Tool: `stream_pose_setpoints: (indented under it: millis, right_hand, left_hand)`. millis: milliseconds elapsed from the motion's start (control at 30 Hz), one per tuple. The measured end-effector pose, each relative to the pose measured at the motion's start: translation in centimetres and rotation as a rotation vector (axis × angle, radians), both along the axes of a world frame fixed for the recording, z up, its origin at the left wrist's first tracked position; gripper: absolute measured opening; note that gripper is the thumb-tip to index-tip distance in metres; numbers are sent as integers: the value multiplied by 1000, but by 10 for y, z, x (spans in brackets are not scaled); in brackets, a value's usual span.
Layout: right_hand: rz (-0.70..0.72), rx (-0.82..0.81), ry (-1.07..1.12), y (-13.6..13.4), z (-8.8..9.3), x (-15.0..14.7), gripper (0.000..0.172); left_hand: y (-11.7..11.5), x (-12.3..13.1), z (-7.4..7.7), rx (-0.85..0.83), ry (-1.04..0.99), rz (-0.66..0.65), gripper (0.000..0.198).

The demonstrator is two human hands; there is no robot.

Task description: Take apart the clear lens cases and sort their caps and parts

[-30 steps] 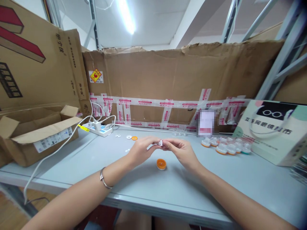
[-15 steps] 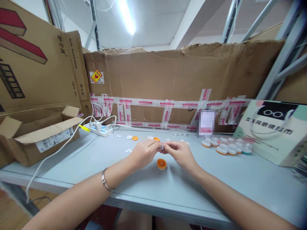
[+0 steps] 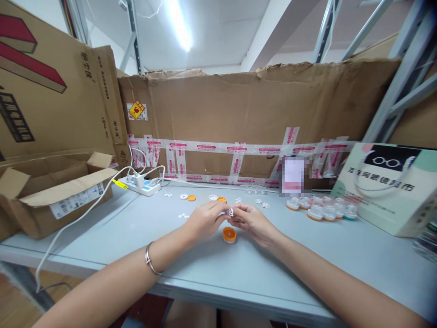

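Observation:
A small white plastic part (image 3: 231, 212) is pinched between the fingertips of both hands, above the middle of the table; its exact kind is too small to make out. My left hand (image 3: 207, 222), a silver bangle on its wrist, is closed on it from the left. From the right, my right hand (image 3: 253, 223) grips it with thumb and fingers. Just below the hands, an orange round cup with a white base (image 3: 229, 234) stands on the table, its hollow side up. Behind them lie an orange ring (image 3: 221, 199) and a white ring (image 3: 213, 197).
Several clear-domed pieces with orange or teal bases (image 3: 327, 212) stand right, beside a paper bag (image 3: 378, 187). Small white parts (image 3: 265, 205) lie behind my right hand. A power strip (image 3: 146, 186) with cables and an open cardboard box (image 3: 64, 191) are left. Cardboard walls the back.
The fingers of my right hand have shifted around the white part, which now shows more of its face. Both hands stay in nearly the same place; the cup has not moved.

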State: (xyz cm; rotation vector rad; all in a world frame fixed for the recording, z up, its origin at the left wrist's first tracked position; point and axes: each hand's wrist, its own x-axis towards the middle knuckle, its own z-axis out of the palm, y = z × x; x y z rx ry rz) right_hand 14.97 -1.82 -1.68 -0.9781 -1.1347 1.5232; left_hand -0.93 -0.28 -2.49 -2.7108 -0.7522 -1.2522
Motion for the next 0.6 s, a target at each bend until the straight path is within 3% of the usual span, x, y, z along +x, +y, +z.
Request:
stream_pose_setpoints:
  millis: [133, 267, 400, 500, 600]
  right_hand:
    - [36, -90, 80, 4, -7, 1, 15]
    - [-164, -1, 9, 19, -12, 12, 18]
    - [-448, 353, -298, 46, -17, 39, 26]
    - [-467, 452, -641, 64, -26, 56, 27]
    - [-431, 461, -762, 76, -37, 60, 25]
  left_hand:
    - [1, 1, 0, -43, -75, 44, 12]
    - [6, -3, 3, -75, -229, 76, 13]
    - [9, -6, 7, -132, -277, 87, 14]
    - [8, -7, 7, -156, -230, 84, 15]
    - [6, -7, 6, -156, -197, 63, 18]
